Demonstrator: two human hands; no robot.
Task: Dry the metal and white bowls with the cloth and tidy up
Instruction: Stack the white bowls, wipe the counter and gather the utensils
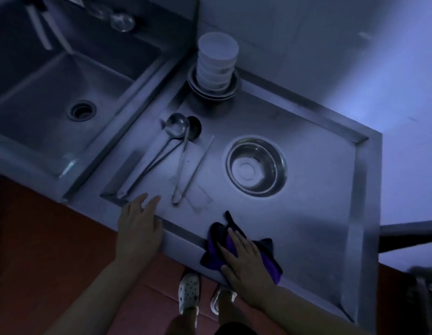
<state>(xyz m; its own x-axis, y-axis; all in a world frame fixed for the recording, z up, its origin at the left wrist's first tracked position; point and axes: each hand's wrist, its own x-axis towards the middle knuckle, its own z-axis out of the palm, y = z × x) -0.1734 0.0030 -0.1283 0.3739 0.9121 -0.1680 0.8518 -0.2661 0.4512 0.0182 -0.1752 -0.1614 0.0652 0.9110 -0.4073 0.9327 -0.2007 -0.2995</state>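
A metal bowl sits upright on the steel draining counter, right of centre. A stack of several white bowls stands on stacked metal plates at the counter's far corner. A dark purple cloth lies at the counter's near edge. My right hand rests flat on the cloth with straight fingers. My left hand hovers over the near left rim, fingers relaxed and holding nothing.
Ladles and other long utensils lie on the counter's left part. A deep steel sink with a drain is to the left, with glass items at its back. The floor and my feet are below.
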